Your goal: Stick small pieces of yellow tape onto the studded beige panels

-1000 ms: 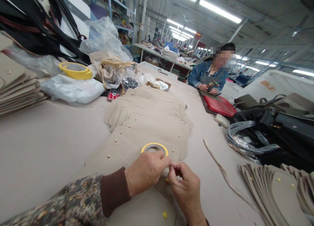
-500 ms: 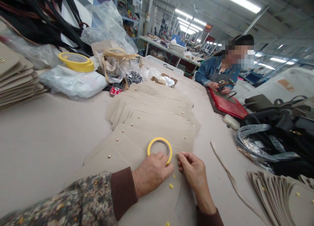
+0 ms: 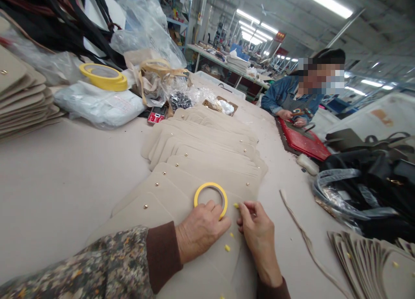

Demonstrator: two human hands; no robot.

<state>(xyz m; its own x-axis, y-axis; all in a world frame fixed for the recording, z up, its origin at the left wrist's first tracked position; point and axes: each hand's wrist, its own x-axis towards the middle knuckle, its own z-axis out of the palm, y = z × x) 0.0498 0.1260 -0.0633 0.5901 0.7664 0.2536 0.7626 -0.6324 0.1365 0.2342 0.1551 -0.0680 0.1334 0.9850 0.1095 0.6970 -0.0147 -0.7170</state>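
Panels (image 3: 210,165) overlap on pale table (image 3: 81,178); lamps (image 3: 322,1) overhead

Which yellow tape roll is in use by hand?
The roll in the person's left hand, above the beige pieces; the other rolls lie on a white packet, untouched.

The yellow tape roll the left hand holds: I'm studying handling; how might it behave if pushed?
Being a slim, open ring, the yellow tape roll is probably light. Its round rim suggests it could roll if stood on edge.
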